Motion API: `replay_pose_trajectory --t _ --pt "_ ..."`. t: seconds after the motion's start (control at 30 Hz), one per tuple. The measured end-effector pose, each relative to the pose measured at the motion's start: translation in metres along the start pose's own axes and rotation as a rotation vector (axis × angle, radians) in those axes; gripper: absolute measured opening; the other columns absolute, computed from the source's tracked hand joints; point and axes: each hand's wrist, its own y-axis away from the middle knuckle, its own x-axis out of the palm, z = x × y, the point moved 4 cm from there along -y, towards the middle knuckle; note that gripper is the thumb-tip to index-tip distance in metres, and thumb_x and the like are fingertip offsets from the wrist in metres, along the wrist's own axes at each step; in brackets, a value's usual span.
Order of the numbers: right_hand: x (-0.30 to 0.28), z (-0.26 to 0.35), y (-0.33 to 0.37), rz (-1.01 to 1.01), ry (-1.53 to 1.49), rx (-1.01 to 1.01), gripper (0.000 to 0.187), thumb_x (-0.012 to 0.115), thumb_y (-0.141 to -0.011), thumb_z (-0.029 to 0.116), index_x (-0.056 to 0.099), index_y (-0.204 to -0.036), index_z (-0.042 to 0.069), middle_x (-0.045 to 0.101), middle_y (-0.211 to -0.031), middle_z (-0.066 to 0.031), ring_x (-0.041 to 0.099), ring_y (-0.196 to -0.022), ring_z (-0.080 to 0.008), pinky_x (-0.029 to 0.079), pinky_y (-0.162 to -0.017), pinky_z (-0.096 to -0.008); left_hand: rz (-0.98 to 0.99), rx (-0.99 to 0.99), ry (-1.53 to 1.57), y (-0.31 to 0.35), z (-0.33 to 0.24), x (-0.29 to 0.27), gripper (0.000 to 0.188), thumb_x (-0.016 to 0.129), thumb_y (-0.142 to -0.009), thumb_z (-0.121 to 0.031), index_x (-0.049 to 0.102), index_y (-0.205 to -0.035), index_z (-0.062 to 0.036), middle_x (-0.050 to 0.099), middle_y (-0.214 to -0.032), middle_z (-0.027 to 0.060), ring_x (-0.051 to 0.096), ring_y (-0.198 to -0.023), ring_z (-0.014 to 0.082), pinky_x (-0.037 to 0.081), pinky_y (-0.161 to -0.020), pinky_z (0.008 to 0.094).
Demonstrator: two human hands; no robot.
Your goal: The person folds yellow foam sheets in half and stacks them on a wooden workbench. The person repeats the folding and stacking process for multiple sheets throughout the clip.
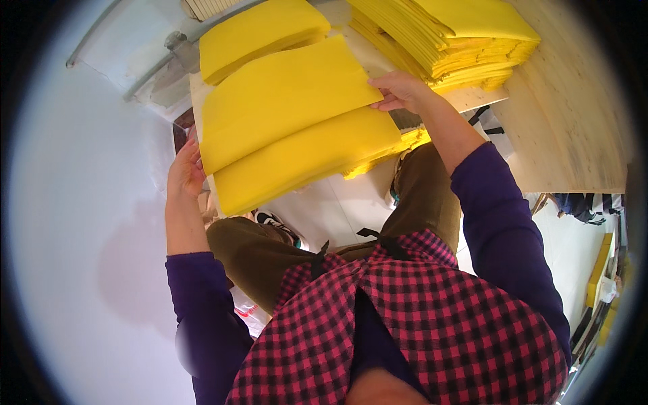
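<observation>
A yellow rectangular felt-like sheet (pixel 283 101) lay atop a matching yellow stack (pixel 304 160). The right hand (pixel 399 92) pinched its corner; whether the left hand (pixel 184 174) pinched could not be told. Uneven pulling risked skew.

left hand (pixel 186 171) and right hand (pixel 399 92) apart

Before the middle sheet (pixel 287 94) lies a near stack (pixel 310 156) — behind the sheet, a far stack (pixel 263 30); behind-right, a pile (pixel 472 57).
</observation>
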Motion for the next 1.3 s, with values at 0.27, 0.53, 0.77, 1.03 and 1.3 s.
replay_pose_trajectory --t 0.27,0.53,0.77,1.03,1.3 --pt "-0.003 0.016 -0.016 0.055 -0.023 -0.028 0.033 0.067 -0.086 0.024 0.063 -0.105 -0.003 0.068 -0.094 -0.0136 0.068 -0.082 -0.0209 0.057 -0.074 -0.0338 0.047 -0.052 -0.072 -0.017 -0.016 0.013 0.030 0.063 -0.088 -0.019 0.054 -0.114 -0.0067 0.067 -0.098 0.0097 0.066 -0.083 0.0199 0.056 -0.071 0.0331" --pt "-0.001 0.030 -0.044 0.027 -0.049 -0.077 0.024 0.067 -0.087 0.024 0.064 -0.094 0.001 0.065 -0.085 -0.0078 0.063 -0.070 -0.0165 0.052 -0.065 -0.0292 0.010 -0.070 -0.166 -0.051 -0.022 0.014 0.024 0.061 -0.089 -0.019 0.057 -0.110 -0.0076 0.068 -0.096 0.0073 0.066 -0.080 0.0164 0.056 -0.067 0.0283" --pt "-0.003 0.046 -0.085 0.033 0.158 -0.021 0.023 0.065 -0.088 0.026 0.061 -0.080 0.005 0.053 -0.066 -0.0018 0.043 -0.051 -0.0084 0.032 -0.043 -0.0238 0.021 -0.110 -0.180 -0.094 -0.020 0.007 0.022 0.057 -0.090 -0.012 0.057 -0.111 -0.0068 0.068 -0.097 0.0048 0.066 -0.079 0.0140 0.055 -0.066 0.0266" --pt "0.000 0.059 -0.115 0.040 0.192 -0.052 0.024 0.070 -0.084 0.020 0.054 -0.071 0.009 0.046 -0.060 0.0023 0.033 -0.047 -0.0062 0.022 -0.041 -0.0237 0.170 -0.127 -0.204 -0.104 -0.030 0.025 0.027 0.057 -0.089 -0.006 0.056 -0.116 -0.0028 0.067 -0.102 0.0077 0.066 -0.088 0.0196 0.054 -0.076 0.0314" --pt "-0.008 0.053 -0.117 0.046 0.211 -0.177 0.013 0.071 -0.083 0.018 0.062 -0.084 0.009 0.055 -0.067 0.0023 0.036 -0.048 -0.0057 0.024 -0.043 -0.0226 0.123 -0.010 -0.287 -0.095 -0.034 0.026 0.024 0.060 -0.085 0.002 0.060 -0.109 -0.0003 0.067 -0.103 0.0088 0.065 -0.090 0.0191 0.053 -0.081 0.0294"
